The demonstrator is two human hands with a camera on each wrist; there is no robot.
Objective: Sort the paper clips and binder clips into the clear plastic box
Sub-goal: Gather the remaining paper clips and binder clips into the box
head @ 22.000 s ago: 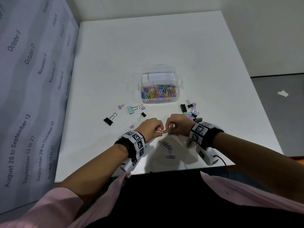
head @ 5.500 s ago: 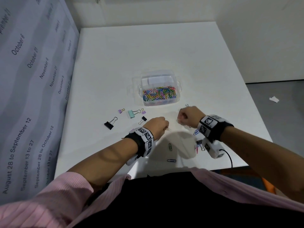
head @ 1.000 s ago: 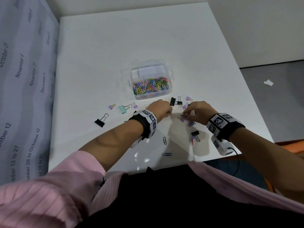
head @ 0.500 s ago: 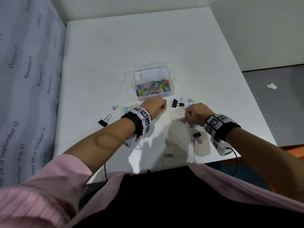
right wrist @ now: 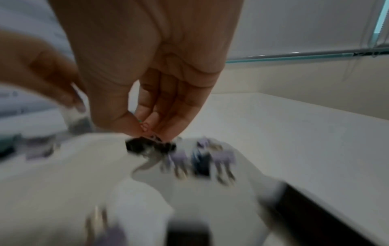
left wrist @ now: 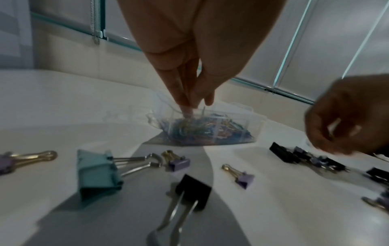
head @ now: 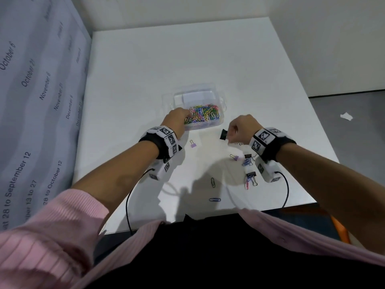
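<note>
The clear plastic box (head: 221, 105) stands mid-table, its near compartment full of coloured paper clips (head: 203, 115). My left hand (head: 187, 119) reaches over the box's near-left corner. In the left wrist view its fingertips (left wrist: 190, 101) point down, pinched together on a thin paper clip (left wrist: 203, 109) just above the pile. My right hand (head: 230, 133) hovers right of the box. Its thumb and fingers pinch a small pink paper clip (right wrist: 145, 126). A black binder clip (head: 223, 134) lies just below them; whether it touches the hand is unclear.
Loose on the table (head: 208, 59) are purple binder clips (head: 193, 144) (head: 235, 157), black binder clips with paper clips (head: 251, 176), a dark paper clip (head: 212, 182) and a blue one (head: 215, 199). A teal binder clip (left wrist: 96, 173) lies under my left wrist. The front edge is close.
My left hand has moved forward from the table to above the box's paper clips. My right hand has lifted off the pile of clips and shifted towards the box.
</note>
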